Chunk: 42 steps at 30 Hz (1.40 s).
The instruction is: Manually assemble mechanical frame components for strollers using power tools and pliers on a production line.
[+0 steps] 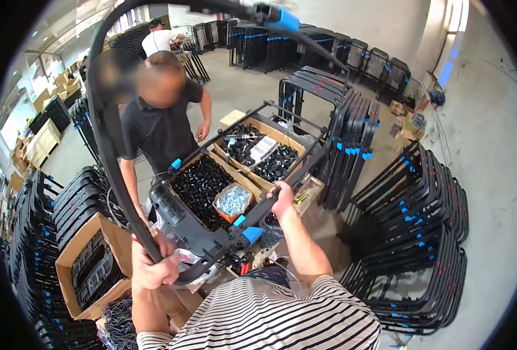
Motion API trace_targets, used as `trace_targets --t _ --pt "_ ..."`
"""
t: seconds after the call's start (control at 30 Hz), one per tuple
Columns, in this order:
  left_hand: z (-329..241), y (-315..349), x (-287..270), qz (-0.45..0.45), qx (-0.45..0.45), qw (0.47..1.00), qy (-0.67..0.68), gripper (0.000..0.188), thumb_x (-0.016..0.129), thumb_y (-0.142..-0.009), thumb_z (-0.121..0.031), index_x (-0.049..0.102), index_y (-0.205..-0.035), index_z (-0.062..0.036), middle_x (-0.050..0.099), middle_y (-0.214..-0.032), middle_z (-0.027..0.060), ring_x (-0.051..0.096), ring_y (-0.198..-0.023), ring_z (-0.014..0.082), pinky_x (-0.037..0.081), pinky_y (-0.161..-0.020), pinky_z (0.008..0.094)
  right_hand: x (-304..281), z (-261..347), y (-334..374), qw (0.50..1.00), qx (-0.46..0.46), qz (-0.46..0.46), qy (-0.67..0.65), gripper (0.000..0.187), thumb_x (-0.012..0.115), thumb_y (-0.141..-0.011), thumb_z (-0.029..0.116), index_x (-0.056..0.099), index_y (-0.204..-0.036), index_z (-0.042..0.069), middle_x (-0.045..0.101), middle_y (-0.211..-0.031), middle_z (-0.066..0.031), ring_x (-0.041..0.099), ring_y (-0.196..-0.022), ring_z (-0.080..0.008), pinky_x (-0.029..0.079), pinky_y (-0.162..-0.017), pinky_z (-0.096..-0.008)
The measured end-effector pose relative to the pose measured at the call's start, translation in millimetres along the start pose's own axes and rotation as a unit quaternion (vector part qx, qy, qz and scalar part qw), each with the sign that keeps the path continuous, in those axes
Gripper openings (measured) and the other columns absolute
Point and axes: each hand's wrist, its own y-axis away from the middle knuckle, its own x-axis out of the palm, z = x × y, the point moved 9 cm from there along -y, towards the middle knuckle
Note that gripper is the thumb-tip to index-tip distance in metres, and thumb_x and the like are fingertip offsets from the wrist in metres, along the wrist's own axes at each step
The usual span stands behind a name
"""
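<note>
My left hand (156, 271) is closed around the lower part of a long curved tube of a large black metal frame (108, 146). The tube arches up past the top of the view. Further right, my right hand (283, 201) wraps round a straight black bar of the frame. A black plastic housing (203, 240) joins the frame between my hands, with a blue piece (252, 234) near its end. Under the frame sit cardboard boxes of small black parts (203, 184) and a small box of silver bolts (233, 200).
Opposite me stands a person in a dark shirt (162, 131), an arm reaching down near my left hand. Stacked black frames (427, 216) flank me on the right, more (83, 198) on the left. An open carton (74, 277) of black panels is at lower left. Another person (160, 42) works farther back.
</note>
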Motion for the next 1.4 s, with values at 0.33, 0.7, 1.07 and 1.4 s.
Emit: trace_targets --t 0.33,0.7,1.07,1.4 --pt "72 12 -28 -0.099 -0.051 0.993 -0.042 0.029 0.055 -0.070 0.019 0.038 -0.069 -0.0043 0.045 -0.052 0.0063 0.045 -0.036 0.0121 0.032 -0.032 0.0266 -46 -16 -47 0.996 0.008 -0.039 0.074 0.014 0.059 -0.087 0.014 0.051 -0.079 0.006 0.051 -0.065 -0.0061 0.054 -0.055 -0.0198 0.047 -0.048 -0.0346" --pt "81 18 -10 -0.120 -0.054 0.972 -0.193 0.028 0.074 -0.068 0.003 0.047 -0.070 -0.0064 0.057 -0.061 0.0033 0.051 -0.048 0.0111 0.040 -0.045 0.0259 -71 -12 -66 0.988 0.001 -0.014 0.156 0.013 0.061 -0.090 0.020 0.056 -0.090 0.008 0.056 -0.074 -0.0039 0.055 -0.060 -0.0169 0.047 -0.051 -0.0328" --pt "114 31 -28 -0.279 -0.049 0.927 -0.247 0.028 0.074 -0.067 0.001 0.048 -0.073 -0.0090 0.051 -0.065 -0.0008 0.046 -0.058 0.0102 0.038 -0.055 0.0265 -103 -10 -103 0.967 -0.009 -0.031 0.254 0.021 0.065 -0.089 0.027 0.056 -0.097 0.009 0.056 -0.079 -0.0023 0.054 -0.064 -0.0150 0.045 -0.057 -0.0318" --pt "189 52 -142 -0.534 0.020 0.793 -0.290 0.010 0.066 -0.081 -0.002 0.056 -0.083 -0.0048 0.053 -0.068 0.0002 0.047 -0.054 0.0076 0.036 -0.048 0.0239 -101 -33 -119 0.895 -0.002 -0.033 0.445 0.037 0.054 -0.094 0.049 0.054 -0.089 0.012 0.058 -0.067 -0.0028 0.054 -0.048 -0.0146 0.037 -0.037 -0.0272"
